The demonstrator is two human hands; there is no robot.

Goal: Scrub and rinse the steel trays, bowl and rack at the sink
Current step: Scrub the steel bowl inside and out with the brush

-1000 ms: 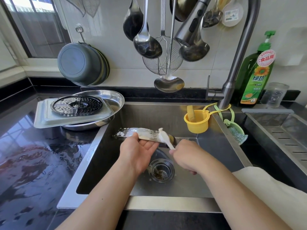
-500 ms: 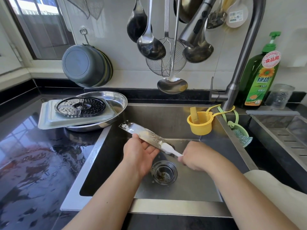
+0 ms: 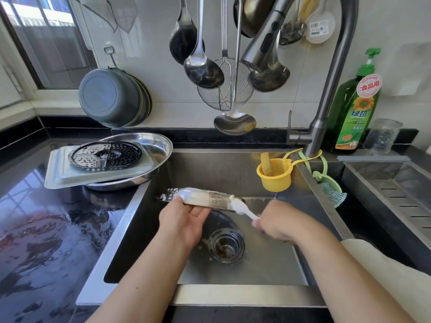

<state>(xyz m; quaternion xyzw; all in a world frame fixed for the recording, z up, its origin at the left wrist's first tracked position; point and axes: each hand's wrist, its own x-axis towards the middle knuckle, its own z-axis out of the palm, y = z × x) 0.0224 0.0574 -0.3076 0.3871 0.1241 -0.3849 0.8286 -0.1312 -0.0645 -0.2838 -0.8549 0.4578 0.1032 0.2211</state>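
Note:
Over the steel sink [image 3: 233,169] my left hand [image 3: 184,220] holds a long flat steel blade [image 3: 210,198], soapy and lying roughly level, thumb on top and fingers beneath. My right hand [image 3: 277,221] grips the handle of a white brush [image 3: 242,209] whose foamy head touches the blade's right end. On the counter at the left, a perforated round rack [image 3: 106,153] lies on a rectangular steel tray [image 3: 58,178], which sits on a round steel tray [image 3: 161,142].
The drain strainer [image 3: 225,247] lies below my hands. A yellow cup [image 3: 276,177] hangs from the faucet [image 3: 326,101]. A green soap bottle [image 3: 354,113] stands at the back right, ladles [image 3: 203,68] hang overhead, and grey bowls [image 3: 109,96] hang on the wall. The black counter [image 3: 46,229] is wet.
The blade has swung from tilted to roughly level. My right hand has moved the brush along to the blade's right end.

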